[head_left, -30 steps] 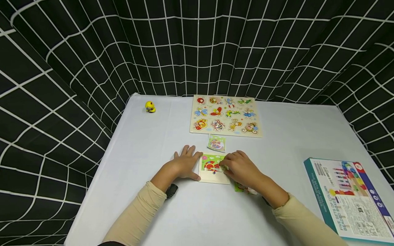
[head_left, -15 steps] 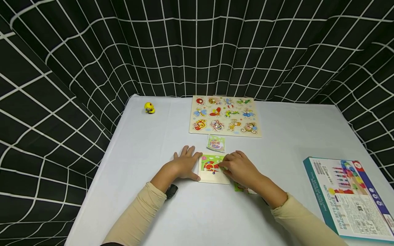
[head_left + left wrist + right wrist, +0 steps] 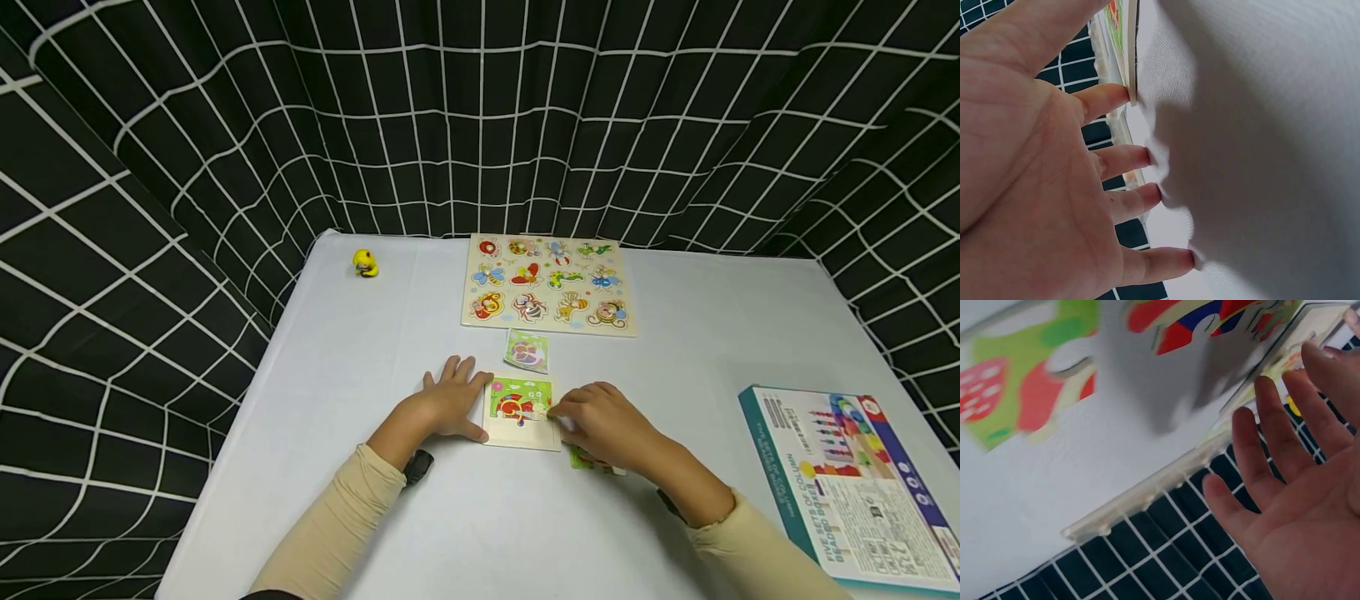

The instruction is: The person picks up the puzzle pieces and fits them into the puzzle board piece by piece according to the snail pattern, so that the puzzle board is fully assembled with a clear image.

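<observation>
A small wooden jigsaw board [image 3: 517,437] lies before me, its upper part filled with green and red picture pieces [image 3: 517,400] and its lower part bare wood. My left hand [image 3: 447,404] spreads its straight fingers beside the board, thumb and index finger at its left edge. In the left wrist view the other fingertips rest on the cloth. At the right edge hovers my right hand [image 3: 603,421], fingers loosely bent and palm bare. Partly hidden beneath it are loose jigsaw pieces [image 3: 585,460]; the right wrist view shows one green piece [image 3: 1038,394] with a mushroom.
Above the board lies a small picture card [image 3: 527,351]. Behind that sits a large wooden insect puzzle [image 3: 549,283]. A yellow toy figure [image 3: 365,263] stands at the far left, and a flat teal-edged box [image 3: 855,483] at the right. Black gridded curtain [image 3: 480,125] surrounds the table.
My right hand has drawn back to the right off the picture, uncovering its upper right part. The left hand stays in place at the board's left edge.
</observation>
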Demonstrator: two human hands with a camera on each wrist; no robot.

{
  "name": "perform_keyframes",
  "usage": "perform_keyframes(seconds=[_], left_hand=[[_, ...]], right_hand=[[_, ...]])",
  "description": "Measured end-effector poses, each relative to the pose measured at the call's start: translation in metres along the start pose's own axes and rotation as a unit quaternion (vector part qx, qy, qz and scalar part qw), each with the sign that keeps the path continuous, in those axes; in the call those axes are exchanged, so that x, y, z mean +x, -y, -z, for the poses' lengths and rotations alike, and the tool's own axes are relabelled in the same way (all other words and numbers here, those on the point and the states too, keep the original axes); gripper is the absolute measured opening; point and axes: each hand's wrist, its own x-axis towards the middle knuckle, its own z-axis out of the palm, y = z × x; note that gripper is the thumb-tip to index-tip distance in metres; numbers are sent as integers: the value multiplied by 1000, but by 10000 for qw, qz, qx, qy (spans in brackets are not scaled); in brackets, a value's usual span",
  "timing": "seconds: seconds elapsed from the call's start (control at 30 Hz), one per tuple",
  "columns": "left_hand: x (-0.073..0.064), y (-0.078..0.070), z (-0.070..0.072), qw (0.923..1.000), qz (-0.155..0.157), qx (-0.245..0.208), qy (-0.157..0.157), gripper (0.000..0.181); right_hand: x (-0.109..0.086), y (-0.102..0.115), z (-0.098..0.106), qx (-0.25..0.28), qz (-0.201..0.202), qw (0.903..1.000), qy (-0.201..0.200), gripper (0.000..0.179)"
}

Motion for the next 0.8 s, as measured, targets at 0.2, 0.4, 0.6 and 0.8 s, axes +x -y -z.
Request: perform_keyframes(seconds=[0.2, 0.4, 0.6, 0.8], left_hand=[[0, 0, 0, 10000, -5, -18, 25, 95], [-1, 2, 1, 10000, 12, -57, 20, 94], [-1, 2, 0, 9999, 14, -131, 29, 94], [-1, 0, 0, 9999, 4, -104, 81, 94]], right_hand=[[-20, 1, 4, 107, -182, 9993, 324, 31], [-27, -1, -1, 126, -141, 9988, 458, 33], [-30, -1, -5, 142, -130, 9993, 330, 30], [-33, -2, -4, 175, -66, 9994, 302, 29]])
